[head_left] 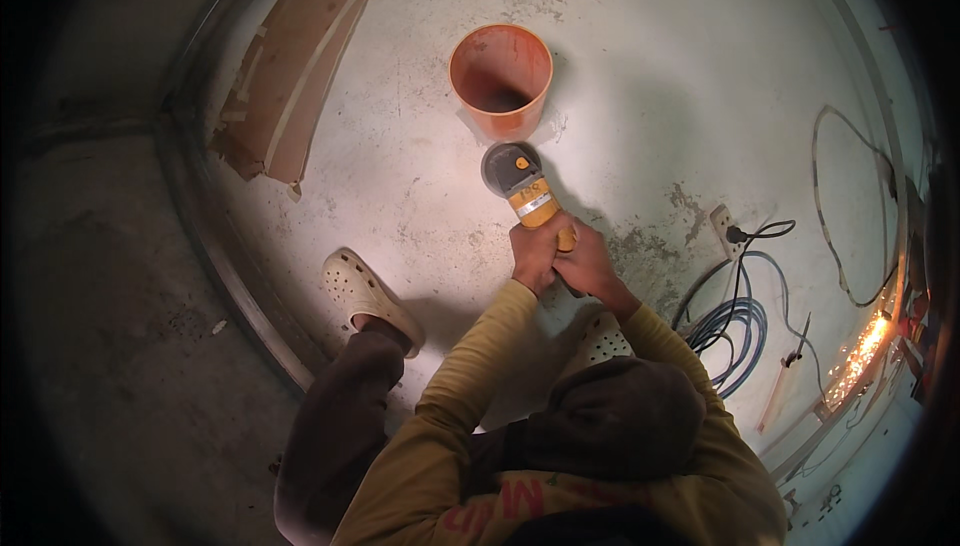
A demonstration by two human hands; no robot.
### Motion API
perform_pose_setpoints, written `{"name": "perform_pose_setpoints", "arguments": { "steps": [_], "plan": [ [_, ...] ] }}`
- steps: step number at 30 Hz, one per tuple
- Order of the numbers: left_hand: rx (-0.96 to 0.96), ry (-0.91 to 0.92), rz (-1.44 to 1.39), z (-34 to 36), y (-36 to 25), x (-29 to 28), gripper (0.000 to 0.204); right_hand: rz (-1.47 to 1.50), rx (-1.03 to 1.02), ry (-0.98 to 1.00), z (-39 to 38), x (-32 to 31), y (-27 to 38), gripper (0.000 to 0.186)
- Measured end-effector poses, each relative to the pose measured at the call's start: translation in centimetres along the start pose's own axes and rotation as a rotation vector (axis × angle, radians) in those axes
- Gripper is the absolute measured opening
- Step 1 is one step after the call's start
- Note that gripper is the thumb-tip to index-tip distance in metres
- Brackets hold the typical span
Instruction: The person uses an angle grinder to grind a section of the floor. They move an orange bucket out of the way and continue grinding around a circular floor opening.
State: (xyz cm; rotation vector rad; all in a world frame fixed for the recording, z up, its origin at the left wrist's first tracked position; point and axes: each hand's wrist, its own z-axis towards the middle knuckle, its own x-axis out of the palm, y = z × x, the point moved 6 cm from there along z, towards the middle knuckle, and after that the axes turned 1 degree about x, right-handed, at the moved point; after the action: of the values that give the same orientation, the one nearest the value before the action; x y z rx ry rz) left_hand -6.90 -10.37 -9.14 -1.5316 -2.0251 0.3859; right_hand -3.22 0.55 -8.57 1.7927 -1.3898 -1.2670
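Note:
My left hand (536, 250) and my right hand (586, 260) are both closed around the body of a yellow and dark grey angle grinder (532, 196), held side by side at the centre. Its round guarded head points away from me, just short of an orange plastic bucket (500, 121) on the pale, scuffed floor. The bucket is upright, with a dark inside bottom. The underside of the grinder's head is hidden, and so is most of its rear end beneath my hands.
Cardboard (270, 66) lies at the upper left, near a metal channel (240, 276). My clogged foot (365, 296) is left of my arms. At right are a power socket (726, 230), coiled cables (735, 341) and bright sparks (860, 356) along the edge.

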Motion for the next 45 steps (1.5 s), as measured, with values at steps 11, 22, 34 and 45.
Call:
{"name": "perform_pose_setpoints", "arguments": {
  "steps": [11,22,34,45],
  "plan": [
    [0.019,0.156,0.089,-3.2,1.8,4.9,0.031,0.016,0.039,-0.205,-4.6,-4.9,0.6,0.054],
    [0.174,0.500,0.108,-6.7,-3.9,14.9,0.034,-0.136,-0.152,-0.508,-4.7,-14.1,7.5,0.055],
    [0.380,0.326,0.003,-7.6,-4.1,16.0,0.034,-0.497,-0.300,-0.523,-6.4,-15.7,9.2,0.068],
    [0.258,0.532,-0.136,-8.3,-4.9,17.0,0.038,0.189,-0.190,0.012,-12.0,-20.0,2.5,0.034]
  ]
}}
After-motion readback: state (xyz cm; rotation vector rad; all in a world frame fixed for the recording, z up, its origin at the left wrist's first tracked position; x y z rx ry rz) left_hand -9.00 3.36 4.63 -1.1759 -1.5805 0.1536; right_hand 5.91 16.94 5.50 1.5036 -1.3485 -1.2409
